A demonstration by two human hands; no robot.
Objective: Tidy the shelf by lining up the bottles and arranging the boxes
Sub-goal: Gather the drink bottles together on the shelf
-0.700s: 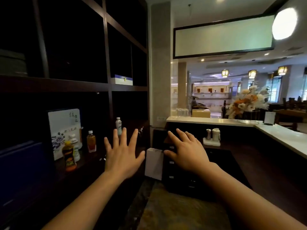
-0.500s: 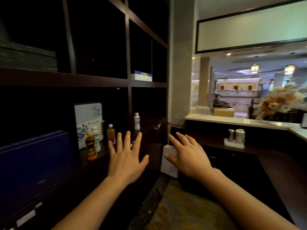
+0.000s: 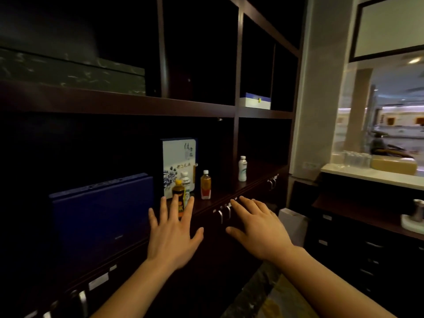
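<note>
Flat-fingered left hand [image 3: 173, 235] before dark wooden shelf [image 3: 119, 104].

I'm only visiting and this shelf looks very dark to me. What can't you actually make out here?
- Yellow-capped bottle, head view: lower part hidden behind the left hand.
- White bottle: half hidden by that bottle; label too small.
- Patterned box: writing too blurred to read.
- Upper shelf compartments: contents lost in shadow.

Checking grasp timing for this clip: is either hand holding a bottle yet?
No: the left hand and right hand are both open with spread fingers, empty, short of the yellow-capped dark bottle.
</note>
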